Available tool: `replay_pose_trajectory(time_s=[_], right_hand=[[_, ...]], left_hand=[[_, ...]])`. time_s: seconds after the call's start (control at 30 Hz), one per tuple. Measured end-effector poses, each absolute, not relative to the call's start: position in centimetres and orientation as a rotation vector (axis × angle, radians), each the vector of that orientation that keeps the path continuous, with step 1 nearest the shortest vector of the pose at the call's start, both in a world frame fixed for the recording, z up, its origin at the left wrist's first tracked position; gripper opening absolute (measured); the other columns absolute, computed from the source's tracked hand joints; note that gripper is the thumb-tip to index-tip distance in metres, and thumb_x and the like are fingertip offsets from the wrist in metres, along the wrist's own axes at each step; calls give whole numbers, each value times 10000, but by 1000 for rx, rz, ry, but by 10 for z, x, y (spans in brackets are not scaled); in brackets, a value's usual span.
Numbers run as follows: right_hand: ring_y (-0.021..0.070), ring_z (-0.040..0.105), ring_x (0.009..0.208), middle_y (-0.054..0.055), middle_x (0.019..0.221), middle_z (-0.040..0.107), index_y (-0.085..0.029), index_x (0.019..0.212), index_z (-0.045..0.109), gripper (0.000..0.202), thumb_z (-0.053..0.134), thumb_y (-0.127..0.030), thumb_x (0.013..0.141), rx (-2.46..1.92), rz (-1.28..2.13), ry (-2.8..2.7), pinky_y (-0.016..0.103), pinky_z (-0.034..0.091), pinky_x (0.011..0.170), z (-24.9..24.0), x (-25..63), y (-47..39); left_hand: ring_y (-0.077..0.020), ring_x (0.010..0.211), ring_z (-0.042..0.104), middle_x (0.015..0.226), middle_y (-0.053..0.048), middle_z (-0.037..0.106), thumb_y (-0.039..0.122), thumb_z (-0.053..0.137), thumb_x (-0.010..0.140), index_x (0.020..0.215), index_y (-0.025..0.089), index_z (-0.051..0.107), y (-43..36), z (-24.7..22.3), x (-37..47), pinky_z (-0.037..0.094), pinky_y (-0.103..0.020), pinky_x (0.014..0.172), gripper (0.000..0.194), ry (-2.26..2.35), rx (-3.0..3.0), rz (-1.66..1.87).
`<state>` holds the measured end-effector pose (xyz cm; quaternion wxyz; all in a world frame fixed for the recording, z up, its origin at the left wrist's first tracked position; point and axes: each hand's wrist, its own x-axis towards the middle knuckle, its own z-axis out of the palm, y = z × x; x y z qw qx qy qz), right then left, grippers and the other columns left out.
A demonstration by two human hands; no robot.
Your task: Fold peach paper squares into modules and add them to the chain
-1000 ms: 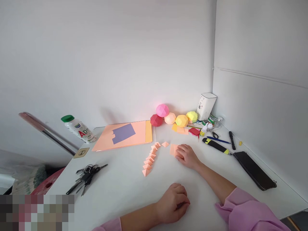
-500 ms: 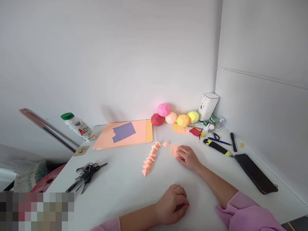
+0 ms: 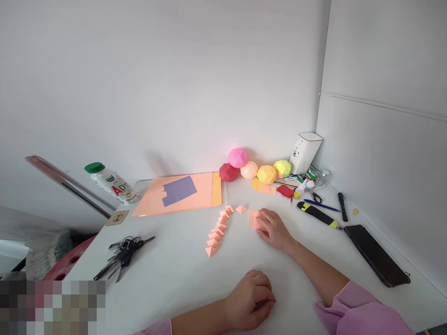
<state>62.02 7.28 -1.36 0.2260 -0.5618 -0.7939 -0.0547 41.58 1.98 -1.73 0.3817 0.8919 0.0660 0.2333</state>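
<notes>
My right hand [image 3: 274,229] rests on a small stack of square peach papers [image 3: 252,218], its fingers bent over the right part of the stack. Nearer the front, my left hand [image 3: 252,300] lies on the table with its fingers curled together; whatever its fingertips may hold is hidden. A row of folded peach paper pieces [image 3: 218,231] runs slantwise to the left of both hands. One more folded peach piece [image 3: 240,210] sits between the top of that row and the stack.
Faceted paper balls [image 3: 267,174] stand by the back wall. Peach sheets with a purple piece [image 3: 180,190] lie at back left, near a bottle [image 3: 113,184] and keys [image 3: 125,253]. To the right are a cutter [image 3: 317,214], a pen [image 3: 321,205] and a black phone [image 3: 376,255].
The view has shifted slightly. My right hand's fingers have moved a little over the peach stack; my left hand is almost where it was.
</notes>
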Motion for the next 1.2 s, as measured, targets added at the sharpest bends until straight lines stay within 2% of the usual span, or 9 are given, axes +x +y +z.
replay_pose_trajectory(time_s=[0.1,0.17,0.3,0.47,0.6,0.73,0.9,1.1,1.2], right_hand=[[290,321,1270,90,1336,444,-208,1158,540,330,449,-186,841,-1495,-177,-2327,521,255,1022,-10,617,75],[262,335,1267,65,1339,454,-229,1164,539,341,423,-164,850,-1464,-154,-2393,510,237,1031,-8,615,76],[242,403,1212,77,1256,530,-199,1122,561,318,446,-161,828,-1450,-119,-2364,449,303,1001,-9,615,78],[252,480,1106,83,1055,621,-182,892,610,139,528,-202,781,-1414,-116,-2210,422,366,945,-17,619,79],[249,523,1007,90,970,614,-172,868,596,137,578,-224,742,-1469,-113,-2125,409,410,896,-17,619,78],[228,540,927,77,911,597,-175,806,596,100,578,-171,708,-1533,-108,-2096,381,436,856,-15,617,80],[202,550,855,63,872,602,-175,734,589,73,527,-137,746,-1564,-126,-2084,356,443,807,-15,616,81],[160,572,783,30,812,624,-183,698,600,200,462,-75,794,-1598,-193,-2116,385,361,913,-12,613,76],[164,584,794,34,851,637,-183,715,615,156,500,-117,796,-1661,-200,-2150,414,311,963,-7,614,75]], left_hand=[[-151,707,538,762,-63,609,150,513,752,790,170,622,20,-16,413,420,-298,756,117,173,2255,608],[-153,697,538,751,-66,611,157,511,754,787,169,630,20,-14,411,425,-298,746,124,183,2225,606],[-157,702,546,752,-80,613,160,505,771,781,160,644,20,-8,408,438,-286,719,140,233,2166,594],[-159,702,551,750,-86,610,176,498,795,778,154,649,20,-5,408,445,-282,709,154,260,2112,588],[-151,678,546,738,-89,607,151,488,788,776,142,656,21,-5,408,446,-269,681,169,250,2085,600],[-150,673,546,732,-90,614,125,499,755,769,136,662,21,-6,409,449,-266,681,164,241,2086,611],[-144,653,541,722,-85,616,109,505,730,752,137,671,21,-9,412,450,-257,663,170,245,2092,630],[-131,619,527,688,-77,599,96,515,725,732,125,682,21,-11,414,443,-228,607,170,272,2051,645],[-133,633,533,695,-79,603,92,521,722,734,125,687,21,-11,414,442,-221,602,170,277,2042,640]])
